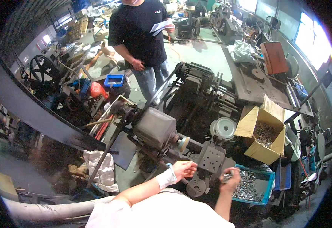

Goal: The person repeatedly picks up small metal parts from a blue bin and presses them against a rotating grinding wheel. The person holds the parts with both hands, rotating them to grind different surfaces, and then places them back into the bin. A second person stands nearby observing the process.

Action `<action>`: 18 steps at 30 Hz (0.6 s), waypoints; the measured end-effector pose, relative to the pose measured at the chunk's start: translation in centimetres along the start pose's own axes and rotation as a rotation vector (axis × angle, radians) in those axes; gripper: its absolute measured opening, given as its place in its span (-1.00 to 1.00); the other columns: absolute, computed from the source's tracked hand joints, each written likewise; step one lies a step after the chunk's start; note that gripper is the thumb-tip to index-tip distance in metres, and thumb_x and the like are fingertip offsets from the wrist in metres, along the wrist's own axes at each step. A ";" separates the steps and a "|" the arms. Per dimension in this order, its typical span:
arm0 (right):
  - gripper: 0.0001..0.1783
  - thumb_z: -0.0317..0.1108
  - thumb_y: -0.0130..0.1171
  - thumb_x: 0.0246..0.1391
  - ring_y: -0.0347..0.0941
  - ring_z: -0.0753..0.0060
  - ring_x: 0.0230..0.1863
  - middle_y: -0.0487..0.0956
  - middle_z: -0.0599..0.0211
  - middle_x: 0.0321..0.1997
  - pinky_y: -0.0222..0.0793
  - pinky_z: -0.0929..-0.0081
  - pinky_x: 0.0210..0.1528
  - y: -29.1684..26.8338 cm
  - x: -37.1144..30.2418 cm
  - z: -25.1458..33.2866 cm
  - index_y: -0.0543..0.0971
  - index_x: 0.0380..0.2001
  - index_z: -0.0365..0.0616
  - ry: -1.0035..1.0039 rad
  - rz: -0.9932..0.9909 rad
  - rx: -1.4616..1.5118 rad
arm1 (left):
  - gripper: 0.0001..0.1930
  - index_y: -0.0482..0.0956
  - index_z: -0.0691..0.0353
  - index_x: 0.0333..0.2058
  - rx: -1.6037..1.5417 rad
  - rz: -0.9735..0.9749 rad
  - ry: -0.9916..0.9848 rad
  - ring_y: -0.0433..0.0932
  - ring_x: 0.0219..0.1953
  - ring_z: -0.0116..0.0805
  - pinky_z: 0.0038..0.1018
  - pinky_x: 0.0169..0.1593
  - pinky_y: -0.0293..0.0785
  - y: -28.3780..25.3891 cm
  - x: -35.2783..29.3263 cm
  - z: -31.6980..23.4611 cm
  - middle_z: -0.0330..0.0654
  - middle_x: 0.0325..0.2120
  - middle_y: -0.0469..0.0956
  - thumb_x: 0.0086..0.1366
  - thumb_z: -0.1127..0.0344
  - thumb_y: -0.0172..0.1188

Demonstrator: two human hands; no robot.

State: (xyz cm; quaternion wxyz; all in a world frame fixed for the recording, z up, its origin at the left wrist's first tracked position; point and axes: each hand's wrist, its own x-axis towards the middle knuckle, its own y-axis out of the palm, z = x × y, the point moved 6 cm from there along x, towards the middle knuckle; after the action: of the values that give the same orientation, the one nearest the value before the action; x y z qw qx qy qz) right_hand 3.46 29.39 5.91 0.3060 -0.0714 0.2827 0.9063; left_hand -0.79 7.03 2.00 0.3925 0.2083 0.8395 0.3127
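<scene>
Metal parts (247, 186) are lying piled in the teal bin (271, 186), and the right hand (230, 179) is blocking its left end for me. It's looking half-curled; I can't tell if it's pinching one. The left hand (185, 170) is hovering, curled, near the holed plate (211, 158), grip too blurry to call.

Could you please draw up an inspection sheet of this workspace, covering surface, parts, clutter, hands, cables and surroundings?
Surface: dark machine, with a drilled metal plate near the person.
Parts: small metal pieces in a teal crate; more in an open cardboard box.
Clutter: crumpled pale sack and a red bag on the left.
Left hand: fingers curled, near the plate; contents unclear.
Right hand: at the crate's left side; grip unclear.
Cables: thin red line at right, possibly a cord.
Surroundings: standing person holding paper; bright window at right.
</scene>
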 end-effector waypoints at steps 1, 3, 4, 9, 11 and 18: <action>-0.75 -0.19 0.01 -0.01 0.33 0.50 -0.68 0.43 0.36 -0.64 0.17 0.65 -0.81 3.4 -1.6 -0.4 0.41 -0.60 -0.12 -0.027 0.082 -0.091 | -0.63 0.39 0.29 -0.18 -0.043 0.010 0.010 0.45 -0.38 -0.45 -0.48 -0.24 0.42 0.8 0.1 0.1 -0.21 -0.40 0.46 0.19 0.10 -0.01; -0.77 -0.27 -0.07 0.05 0.35 0.51 -0.69 0.44 0.35 -0.63 0.26 0.58 -0.74 7.0 -2.9 -2.8 0.42 -0.57 -0.16 -0.172 0.139 -0.206 | -0.53 0.39 0.28 -0.16 -0.158 0.034 -0.099 0.44 -0.31 -0.41 -0.44 -0.15 0.39 1.8 1.5 1.2 -0.19 -0.38 0.46 0.20 -0.03 -0.13; -0.78 -0.30 -0.06 0.05 0.37 0.50 -0.63 0.46 0.33 -0.61 0.28 0.56 -0.66 9.8 -4.3 -2.5 0.43 -0.56 -0.21 -0.350 0.215 -0.381 | -0.41 0.36 0.28 -0.12 -0.197 0.223 -0.106 0.43 -0.19 -0.33 -0.37 -0.06 0.34 1.8 2.5 2.0 -0.14 -0.29 0.45 0.19 -0.16 -0.24; -0.90 -0.38 0.12 -0.15 0.37 0.13 -0.47 0.46 0.21 -0.52 0.29 0.35 -0.35 16.2 -8.4 -3.1 0.46 -0.55 -0.17 -1.054 0.434 -0.994 | -0.47 0.38 0.22 -0.21 -0.493 0.312 -0.107 0.42 -0.17 -0.31 -0.39 -0.05 0.34 2.7 0.5 -0.1 -0.18 -0.24 0.44 0.18 -0.16 -0.20; -0.85 -0.33 0.15 -0.20 0.38 0.18 -0.41 0.48 0.27 -0.47 0.27 0.33 -0.30 16.2 -8.5 -4.3 0.50 -0.52 -0.16 -1.063 0.416 -1.078 | -0.54 0.39 0.20 -0.27 -0.515 0.312 -0.084 0.42 -0.17 -0.33 -0.40 -0.05 0.34 2.3 0.3 -0.5 -0.18 -0.24 0.44 0.20 -0.11 -0.18; -0.86 -0.37 0.14 -0.22 0.36 0.16 -0.38 0.47 0.25 -0.45 0.26 0.33 -0.28 18.1 -9.9 -5.1 0.53 -0.51 -0.18 -1.097 0.468 -1.025 | -0.66 0.40 0.21 -0.31 -0.510 0.283 -0.113 0.44 -0.25 -0.34 -0.42 -0.13 0.38 -0.2 -1.1 -0.1 -0.16 -0.31 0.45 0.17 0.04 -0.13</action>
State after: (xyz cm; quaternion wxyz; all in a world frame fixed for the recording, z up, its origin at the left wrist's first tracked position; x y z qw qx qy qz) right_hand 0.40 9.68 13.14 0.1319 0.3154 -0.3543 0.8704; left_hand -0.27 6.20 2.53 0.4311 0.2348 0.6731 0.5531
